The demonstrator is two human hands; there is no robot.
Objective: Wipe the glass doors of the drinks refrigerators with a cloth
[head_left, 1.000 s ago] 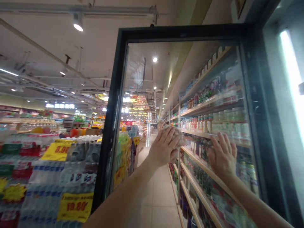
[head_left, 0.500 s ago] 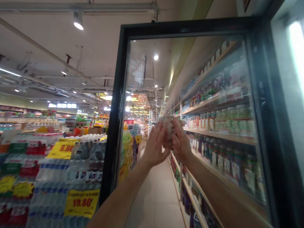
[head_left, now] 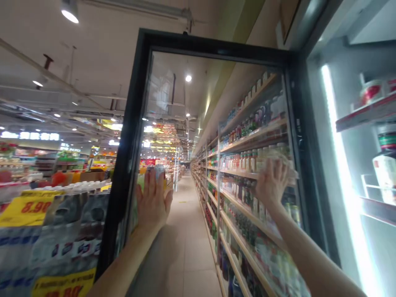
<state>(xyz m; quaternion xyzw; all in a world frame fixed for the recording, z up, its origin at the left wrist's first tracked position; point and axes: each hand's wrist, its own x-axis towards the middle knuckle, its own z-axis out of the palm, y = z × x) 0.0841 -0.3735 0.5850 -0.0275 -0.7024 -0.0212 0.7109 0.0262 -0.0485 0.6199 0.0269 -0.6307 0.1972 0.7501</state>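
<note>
A glass door with a dark frame stands swung out in front of me. My left hand is raised at the pane's left side, fingers stretched out and nothing in it; it looks laid against the glass. Over by the right side of the pane, my right hand presses a pale, crumpled cloth to the glass. Motion blurs that hand and the cloth, and the palm hides part of the cloth.
On the right, a lit cooler holds a bottle on its shelves. Through the glass, long wooden shelves of bottles run along a tiled aisle. Packs of bottled drinks with a yellow price sign are stacked at the left.
My hands have parted from the middle of the pane. The left went left and let go of the cloth; the right carried it right. The view turned right, showing more of the cooler.
</note>
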